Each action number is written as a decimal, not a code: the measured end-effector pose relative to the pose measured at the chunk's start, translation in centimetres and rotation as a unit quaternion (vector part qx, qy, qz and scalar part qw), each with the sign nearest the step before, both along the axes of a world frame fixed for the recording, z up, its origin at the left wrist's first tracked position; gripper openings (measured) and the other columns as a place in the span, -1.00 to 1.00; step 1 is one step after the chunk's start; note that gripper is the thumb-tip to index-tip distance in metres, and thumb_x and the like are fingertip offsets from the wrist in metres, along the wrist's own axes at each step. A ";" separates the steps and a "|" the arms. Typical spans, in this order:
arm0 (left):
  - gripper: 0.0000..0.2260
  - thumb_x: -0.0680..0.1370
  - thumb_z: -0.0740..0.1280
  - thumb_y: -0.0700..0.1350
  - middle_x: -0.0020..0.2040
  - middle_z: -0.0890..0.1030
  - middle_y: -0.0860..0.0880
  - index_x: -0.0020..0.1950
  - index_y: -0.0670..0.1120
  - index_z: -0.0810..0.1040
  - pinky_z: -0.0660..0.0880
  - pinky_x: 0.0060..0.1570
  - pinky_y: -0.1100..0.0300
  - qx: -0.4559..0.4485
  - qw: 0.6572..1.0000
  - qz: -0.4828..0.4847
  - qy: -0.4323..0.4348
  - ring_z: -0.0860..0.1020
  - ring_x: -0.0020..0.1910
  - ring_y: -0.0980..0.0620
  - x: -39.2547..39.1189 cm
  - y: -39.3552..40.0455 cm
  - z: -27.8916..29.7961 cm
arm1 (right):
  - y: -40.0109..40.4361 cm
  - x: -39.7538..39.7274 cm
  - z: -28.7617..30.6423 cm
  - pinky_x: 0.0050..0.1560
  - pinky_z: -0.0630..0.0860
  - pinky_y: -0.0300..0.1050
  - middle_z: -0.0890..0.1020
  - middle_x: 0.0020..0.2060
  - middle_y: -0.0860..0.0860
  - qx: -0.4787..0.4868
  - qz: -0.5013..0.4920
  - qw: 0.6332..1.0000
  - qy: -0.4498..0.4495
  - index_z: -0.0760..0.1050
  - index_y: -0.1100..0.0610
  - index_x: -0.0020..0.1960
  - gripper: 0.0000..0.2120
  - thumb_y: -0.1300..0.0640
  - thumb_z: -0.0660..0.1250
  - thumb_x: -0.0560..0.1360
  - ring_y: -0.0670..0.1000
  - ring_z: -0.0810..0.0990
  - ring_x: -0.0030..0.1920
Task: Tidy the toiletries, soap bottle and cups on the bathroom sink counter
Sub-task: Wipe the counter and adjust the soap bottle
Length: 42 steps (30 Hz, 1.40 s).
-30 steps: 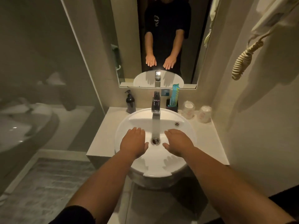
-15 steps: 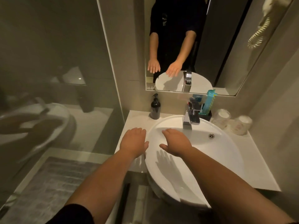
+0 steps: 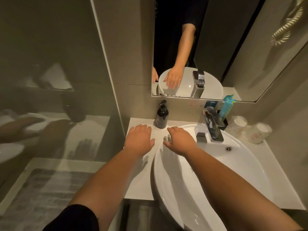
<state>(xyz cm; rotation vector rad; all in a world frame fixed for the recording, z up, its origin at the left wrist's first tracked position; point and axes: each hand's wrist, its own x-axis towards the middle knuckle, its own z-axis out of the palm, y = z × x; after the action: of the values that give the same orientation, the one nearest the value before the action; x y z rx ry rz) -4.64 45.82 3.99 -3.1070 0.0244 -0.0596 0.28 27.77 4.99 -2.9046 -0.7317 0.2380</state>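
Dark plastic pump soap bottle [image 3: 162, 116]: upright, just beyond empty, spread left hand [image 3: 139, 140] and right hand [image 3: 180, 140]; a careless reach could topple it.

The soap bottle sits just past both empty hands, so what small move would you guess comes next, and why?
Probably the right hand reaches forward to grasp the soap bottle. Both hands are open and empty, the left hand flat over the counter, and the upright bottle stands just beyond the fingertips, nearer than the cups.
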 end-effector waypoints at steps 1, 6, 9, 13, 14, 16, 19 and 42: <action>-0.54 0.57 0.11 0.17 0.32 0.45 -0.07 0.35 -0.08 0.35 0.27 0.31 -0.01 -0.001 1.000 -0.001 0.001 0.38 0.31 -0.09 0.5 -0.1 -0.2 | 0.1 0.5 -0.2 0.26 0.41 0.02 0.50 0.29 0.10 0.000 -0.001 1.000 0.003 0.33 0.12 0.40 -0.44 -0.18 0.23 0.52 0.14 0.46 0.28; -0.52 0.58 0.11 0.16 0.35 0.43 -0.07 0.40 -0.09 0.32 0.24 0.34 0.00 -0.005 1.000 0.003 0.016 0.35 0.35 -0.09 2.8 -0.5 -1.5 | 0.2 3.2 -1.2 0.26 0.42 0.03 0.50 0.27 0.11 0.004 -0.010 1.000 0.021 0.37 0.12 0.37 -0.46 -0.17 0.26 0.51 0.14 0.46 0.26; -0.54 0.58 0.12 0.15 0.32 0.44 -0.07 0.37 -0.09 0.33 0.26 0.31 0.02 -0.004 1.000 0.009 0.020 0.37 0.32 -0.08 4.3 -0.5 -2.1 | 0.2 4.9 -1.9 0.21 0.42 0.01 0.52 0.23 0.11 0.009 -0.011 0.999 0.031 0.40 0.13 0.31 -0.50 -0.15 0.27 0.50 0.14 0.47 0.23; -0.52 0.58 0.12 0.15 0.35 0.43 -0.08 0.40 -0.09 0.32 0.24 0.34 0.01 -0.015 0.999 0.024 0.036 0.35 0.34 -0.09 6.0 -0.4 -2.9 | 0.3 6.7 -2.6 0.20 0.41 0.01 0.51 0.23 0.11 0.020 -0.018 0.999 0.039 0.38 0.13 0.34 -0.48 -0.15 0.28 0.50 0.16 0.46 0.24; -0.52 0.57 0.12 0.15 0.36 0.42 -0.08 0.41 -0.09 0.31 0.23 0.35 0.01 -0.019 0.999 0.028 0.039 0.35 0.35 -0.09 6.3 -0.4 -3.1 | 0.3 7.2 -2.8 0.21 0.41 0.01 0.51 0.24 0.12 0.020 -0.020 0.999 0.041 0.36 0.13 0.36 -0.47 -0.14 0.28 0.51 0.16 0.46 0.26; -0.51 0.57 0.13 0.14 0.36 0.42 -0.08 0.41 -0.09 0.31 0.24 0.35 0.01 -0.026 0.998 0.034 0.042 0.35 0.35 -0.09 7.1 -0.4 -3.5 | 0.5 8.1 -3.1 0.24 0.40 0.02 0.50 0.28 0.14 0.019 -0.022 0.999 0.044 0.34 0.15 0.38 -0.46 -0.12 0.27 0.52 0.17 0.44 0.28; -0.52 0.57 0.14 0.14 0.35 0.44 -0.08 0.40 -0.09 0.34 0.25 0.34 0.01 -0.034 0.998 0.036 0.042 0.37 0.33 -0.09 8.2 -0.4 -3.9 | 0.9 9.5 -3.4 0.25 0.40 0.03 0.49 0.29 0.15 0.024 -0.023 0.998 0.047 0.32 0.16 0.40 -0.45 -0.12 0.27 0.52 0.18 0.45 0.28; -0.54 0.60 0.22 0.07 0.27 0.52 -0.10 0.44 -0.08 0.29 0.40 0.18 0.02 -0.180 0.983 0.033 0.015 0.47 0.23 -0.13 16.3 0.6 -7.0 | 2.8 15.4 -6.5 0.18 0.49 0.06 0.55 0.24 0.13 0.135 -0.067 0.986 0.075 0.34 0.12 0.40 -0.49 0.02 0.37 0.51 0.18 0.52 0.22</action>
<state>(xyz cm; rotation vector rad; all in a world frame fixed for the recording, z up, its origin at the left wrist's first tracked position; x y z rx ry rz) 11.67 46.40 -3.03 -3.4662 -0.0982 -0.0157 15.64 30.59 -1.54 -2.6302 -0.4975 0.3112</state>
